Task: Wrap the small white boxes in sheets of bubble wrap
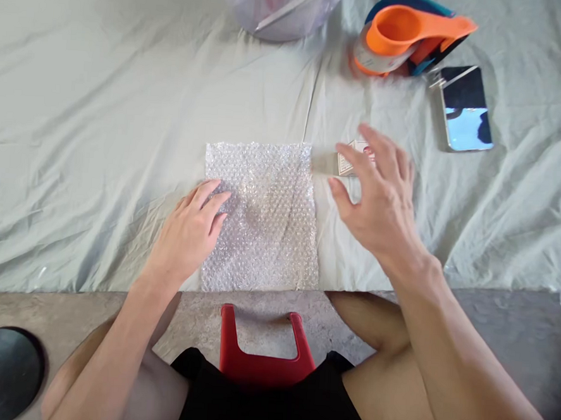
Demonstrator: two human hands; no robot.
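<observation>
At the bottom of the frame, black shorts (268, 412) partly cover a red plastic seat (266, 366), so its full shape is hidden. A round black base (5, 367) is cut off by the left edge at lower left.

Above these, a sheet of bubble wrap (269, 235) lies flat at the center of the frame, along the near edge of the pale green cloth (125, 99). The left hand (188, 230) is partly open over its left side, fingers slightly curved and gripping nothing; whether the fingertips touch it is hard to tell.

Right of center, the right hand (383, 200) is wide open with fingers spread, holding nothing visible. It hides much of a small printed box (345, 166); contact between them cannot be made out, and the print is too small to read.

Farther off, at upper right, lies a phone (466, 123) with a reflective face. Beyond it is an orange tape dispenser (388, 45), its dark parts overlapping. At top center, a translucent container (285, 14) is cut off by the frame, its contents unclear.
</observation>
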